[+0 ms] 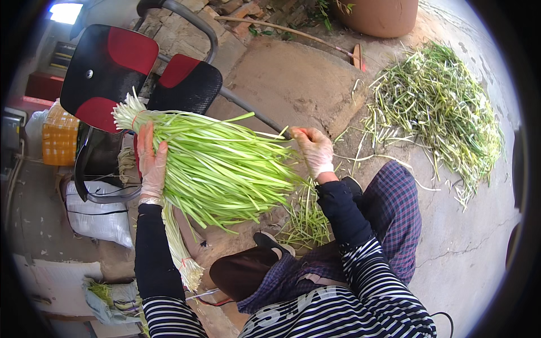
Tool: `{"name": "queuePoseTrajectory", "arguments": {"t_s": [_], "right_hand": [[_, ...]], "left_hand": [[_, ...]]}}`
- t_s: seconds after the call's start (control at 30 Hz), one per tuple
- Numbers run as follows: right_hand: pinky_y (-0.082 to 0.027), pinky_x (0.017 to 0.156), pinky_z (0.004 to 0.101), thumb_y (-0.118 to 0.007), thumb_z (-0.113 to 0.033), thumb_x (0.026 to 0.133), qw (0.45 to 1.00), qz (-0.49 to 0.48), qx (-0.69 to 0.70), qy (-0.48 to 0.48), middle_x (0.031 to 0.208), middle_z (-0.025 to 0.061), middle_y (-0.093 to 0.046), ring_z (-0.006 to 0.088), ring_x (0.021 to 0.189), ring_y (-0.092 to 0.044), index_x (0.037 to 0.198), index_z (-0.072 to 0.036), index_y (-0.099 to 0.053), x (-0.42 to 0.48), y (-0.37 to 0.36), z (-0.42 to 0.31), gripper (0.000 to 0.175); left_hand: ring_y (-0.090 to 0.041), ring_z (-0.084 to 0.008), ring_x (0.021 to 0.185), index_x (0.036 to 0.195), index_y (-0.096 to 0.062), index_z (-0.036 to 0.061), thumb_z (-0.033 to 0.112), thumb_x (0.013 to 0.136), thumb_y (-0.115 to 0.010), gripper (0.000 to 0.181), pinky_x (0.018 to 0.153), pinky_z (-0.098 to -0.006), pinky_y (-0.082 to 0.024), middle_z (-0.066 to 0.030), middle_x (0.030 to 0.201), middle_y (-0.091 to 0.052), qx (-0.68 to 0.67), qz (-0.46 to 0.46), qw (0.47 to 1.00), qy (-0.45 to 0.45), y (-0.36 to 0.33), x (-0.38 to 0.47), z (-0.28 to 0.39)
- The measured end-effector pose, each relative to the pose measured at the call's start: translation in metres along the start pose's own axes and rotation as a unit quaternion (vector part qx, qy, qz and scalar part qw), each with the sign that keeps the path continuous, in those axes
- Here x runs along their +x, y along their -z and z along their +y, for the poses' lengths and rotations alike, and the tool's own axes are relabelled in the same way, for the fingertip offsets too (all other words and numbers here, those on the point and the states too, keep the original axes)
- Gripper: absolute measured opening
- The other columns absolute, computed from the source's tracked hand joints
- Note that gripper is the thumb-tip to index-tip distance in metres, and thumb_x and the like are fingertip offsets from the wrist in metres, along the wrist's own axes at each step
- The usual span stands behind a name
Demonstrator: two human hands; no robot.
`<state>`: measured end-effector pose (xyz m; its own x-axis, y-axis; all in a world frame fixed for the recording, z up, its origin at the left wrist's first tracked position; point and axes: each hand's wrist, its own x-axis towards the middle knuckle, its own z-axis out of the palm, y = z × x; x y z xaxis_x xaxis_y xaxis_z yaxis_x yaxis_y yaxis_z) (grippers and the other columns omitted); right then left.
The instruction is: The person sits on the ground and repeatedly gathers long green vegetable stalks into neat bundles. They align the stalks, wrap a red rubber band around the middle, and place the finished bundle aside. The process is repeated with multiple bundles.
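A large bundle of yellow-green garlic chives (224, 164) spreads out before me, its white root ends bound by a red band (136, 120). My left hand (152, 158), in a thin clear glove, holds the bundle near the band, thumb against the leaves. At the leaf tips, my gloved right hand (312, 150) pinches the end of a single leaf. A second tied bundle (184, 257) lies lower, beside my left forearm. What supports the large bundle is hidden under it.
A black-and-red chair (114, 63) stands beyond the bundle. Leaf trimmings (306, 219) lie by my shoes; a larger heap (435, 110) covers the floor at right. A clay pot (380, 17), a long wooden handle (287, 29) and a wrapped white package (99, 211) are around.
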<state>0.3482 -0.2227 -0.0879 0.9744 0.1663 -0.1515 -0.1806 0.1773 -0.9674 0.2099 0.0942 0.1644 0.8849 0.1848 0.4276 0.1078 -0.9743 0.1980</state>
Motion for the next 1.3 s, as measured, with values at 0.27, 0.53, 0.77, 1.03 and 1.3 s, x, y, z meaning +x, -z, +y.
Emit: {"name": "queuePoseTrajectory", "arguments": {"t_s": [0.27,0.53,0.77,1.03,1.3], "right_hand": [[-0.053,0.079,0.0334,-0.075,-0.038,0.088,0.955,-0.238,-0.176,-0.005,0.083,0.0124,-0.074,0.0219,0.080,-0.071,0.098,-0.003,-0.077,0.016,-0.064,-0.086,0.036],[-0.055,0.071,0.0348,-0.076,-0.030,0.087,0.866,-0.227,-0.437,0.082,0.090,0.0099,-0.075,0.0211,0.077,-0.071,0.094,-0.005,-0.075,0.038,-0.043,-0.042,0.026],[-0.053,0.091,0.0453,-0.071,-0.039,0.087,0.727,-0.355,-0.560,0.181,0.111,0.0196,-0.072,0.0363,0.106,-0.068,0.122,-0.010,-0.068,0.049,0.003,-0.068,0.045],[-0.055,0.086,0.0446,-0.068,-0.043,0.089,0.689,-0.406,-0.577,0.163,0.101,0.0181,-0.074,0.0360,0.097,-0.071,0.115,-0.007,-0.072,0.059,-0.023,-0.084,0.044],[-0.055,0.079,0.0472,-0.068,-0.033,0.089,0.791,-0.276,-0.490,0.239,0.092,0.0199,-0.073,0.0389,0.089,-0.070,0.103,-0.006,-0.075,0.091,-0.023,-0.082,0.031]], "left_hand": [[-0.027,-0.0385,0.148,0.157,-0.037,0.0162,0.057,0.096,-0.059,0.076,0.122,-0.0453,-0.023,-0.0228,0.159,-0.031,0.074,0.016,0.997,0.001,0.002,-0.004,0.008],[-0.030,-0.0421,0.146,0.157,-0.036,0.0213,0.060,0.092,-0.061,0.080,0.121,-0.0479,-0.026,-0.0212,0.159,-0.032,0.113,0.037,0.993,0.010,0.000,-0.005,0.010],[-0.041,-0.0293,0.143,0.148,-0.050,0.0104,0.050,0.092,-0.068,0.071,0.118,-0.0385,-0.032,-0.0192,0.154,-0.044,-0.128,0.074,0.989,0.012,0.057,0.005,0.003],[-0.067,-0.0285,0.103,0.133,-0.057,0.0058,0.069,0.073,-0.079,0.089,0.085,-0.0428,-0.057,-0.0192,0.117,-0.067,-0.383,0.139,0.766,0.498,0.078,0.062,-0.080],[-0.071,-0.0241,0.090,0.114,-0.071,0.0099,0.018,0.083,-0.084,0.034,0.083,-0.0400,-0.057,-0.0087,0.104,-0.074,-0.546,0.170,0.685,0.452,0.020,0.097,-0.064]]}}
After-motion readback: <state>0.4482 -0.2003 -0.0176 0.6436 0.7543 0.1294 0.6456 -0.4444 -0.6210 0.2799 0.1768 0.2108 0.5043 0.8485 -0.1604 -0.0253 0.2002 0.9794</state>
